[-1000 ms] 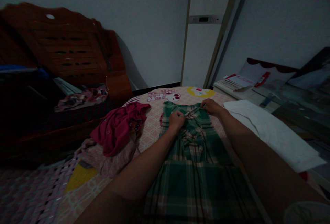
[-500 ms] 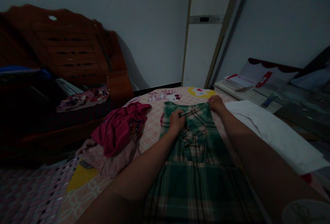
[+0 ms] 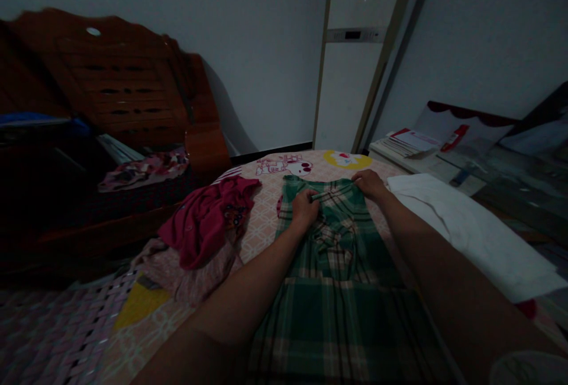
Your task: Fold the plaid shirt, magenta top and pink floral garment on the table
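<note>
A green plaid garment, which looks like a dress, lies spread lengthwise before me, with bunched cloth in its upper middle. My left hand is closed on a pinch of the cloth near the upper left part. At the far right corner, my right hand grips the garment's top edge between thumb and fingers. To the left lies a crumpled magenta garment, resting partly on a pale pink cloth. Folded white cloth lies beside my right forearm.
A patterned pink cover lies beneath the clothes. The carved wooden bench at left holds a floral cloth. Papers lie on the right-hand table near a glass surface. A tall white cabinet-like unit stands behind.
My right hand has shifted slightly left and down with the garment's top corner, and the strip of cloth between my hands is less taut. My left hand stays nearly in place.
</note>
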`<state>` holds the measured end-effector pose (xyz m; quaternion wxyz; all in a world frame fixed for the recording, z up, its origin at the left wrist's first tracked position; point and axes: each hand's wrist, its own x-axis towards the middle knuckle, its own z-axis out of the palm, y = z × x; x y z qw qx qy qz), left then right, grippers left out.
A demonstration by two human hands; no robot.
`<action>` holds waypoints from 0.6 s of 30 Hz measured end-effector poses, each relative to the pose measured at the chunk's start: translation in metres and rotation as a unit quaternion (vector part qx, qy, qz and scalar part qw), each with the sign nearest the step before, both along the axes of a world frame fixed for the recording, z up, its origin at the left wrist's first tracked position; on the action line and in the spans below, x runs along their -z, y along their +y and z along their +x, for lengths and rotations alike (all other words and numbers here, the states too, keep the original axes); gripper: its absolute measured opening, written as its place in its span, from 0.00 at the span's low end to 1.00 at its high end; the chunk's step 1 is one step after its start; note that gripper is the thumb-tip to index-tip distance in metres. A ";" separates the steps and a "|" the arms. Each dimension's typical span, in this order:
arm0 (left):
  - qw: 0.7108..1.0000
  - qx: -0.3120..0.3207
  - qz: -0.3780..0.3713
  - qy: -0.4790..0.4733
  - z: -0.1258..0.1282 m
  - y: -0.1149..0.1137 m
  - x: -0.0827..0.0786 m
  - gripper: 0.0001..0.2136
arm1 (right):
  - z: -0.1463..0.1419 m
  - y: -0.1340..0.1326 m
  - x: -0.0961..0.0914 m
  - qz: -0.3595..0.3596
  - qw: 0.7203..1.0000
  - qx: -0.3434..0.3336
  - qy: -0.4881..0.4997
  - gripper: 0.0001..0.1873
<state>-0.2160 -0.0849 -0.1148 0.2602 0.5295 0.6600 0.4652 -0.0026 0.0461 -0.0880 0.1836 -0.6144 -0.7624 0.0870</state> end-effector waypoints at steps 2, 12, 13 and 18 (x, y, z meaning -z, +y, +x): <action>1.000 0.003 0.001 0.000 0.000 0.000 0.001 0.11 | -0.005 -0.001 -0.002 -0.007 0.999 0.004 -0.042 0.12; 1.000 -0.002 0.024 0.010 -0.002 0.000 0.000 0.11 | -0.015 0.003 -0.003 0.039 0.996 0.028 -0.076 0.14; 1.000 -0.001 0.024 0.013 -0.003 0.000 0.000 0.11 | -0.015 0.003 -0.002 0.036 0.996 0.014 -0.080 0.15; 1.000 0.000 0.019 0.004 -0.006 0.006 0.005 0.12 | -0.014 -0.003 -0.002 0.089 0.994 -0.002 -0.064 0.20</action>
